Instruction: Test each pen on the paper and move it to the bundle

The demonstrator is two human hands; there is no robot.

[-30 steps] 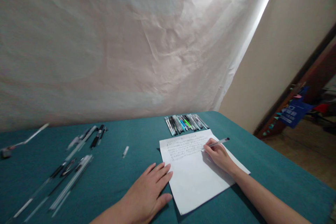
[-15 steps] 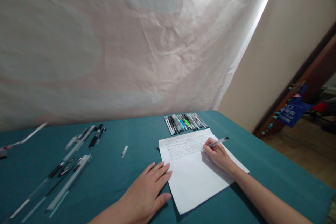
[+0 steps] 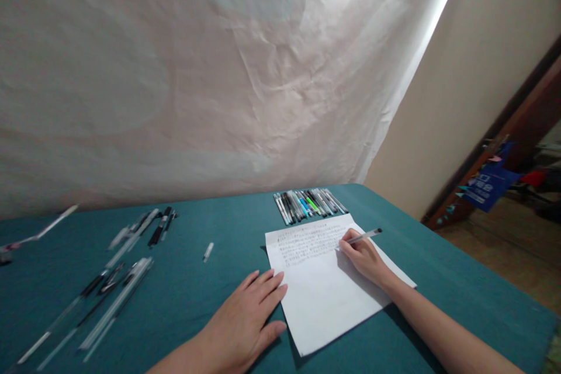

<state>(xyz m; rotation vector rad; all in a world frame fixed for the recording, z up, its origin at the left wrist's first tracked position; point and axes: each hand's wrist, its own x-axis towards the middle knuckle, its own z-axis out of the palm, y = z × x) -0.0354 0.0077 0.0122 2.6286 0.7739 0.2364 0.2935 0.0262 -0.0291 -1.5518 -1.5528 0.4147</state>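
Note:
A white sheet of paper (image 3: pixel 326 298) lies on the teal table (image 3: pixel 210 292), with several lines of handwriting across its top. My right hand (image 3: pixel 364 259) rests on the sheet, fingers pinched around a slim pen (image 3: pixel 364 236) whose tip touches the written lines. My left hand (image 3: pixel 245 318) lies flat with fingers stretched out, fingertips on the paper's left edge.
A neat row of several pens (image 3: pixel 310 203) lies just beyond the paper. Loose pens and pen parts (image 3: pixel 111 280) are scattered on the left, with a small cap (image 3: pixel 208 251) alone mid-table. A white cloth (image 3: pixel 210 70) hangs behind; a doorway (image 3: pixel 504 181) opens at right.
Hardly anything has moved. The view shifted slightly; the pen tip stays on the written lines and my left hand stays put.

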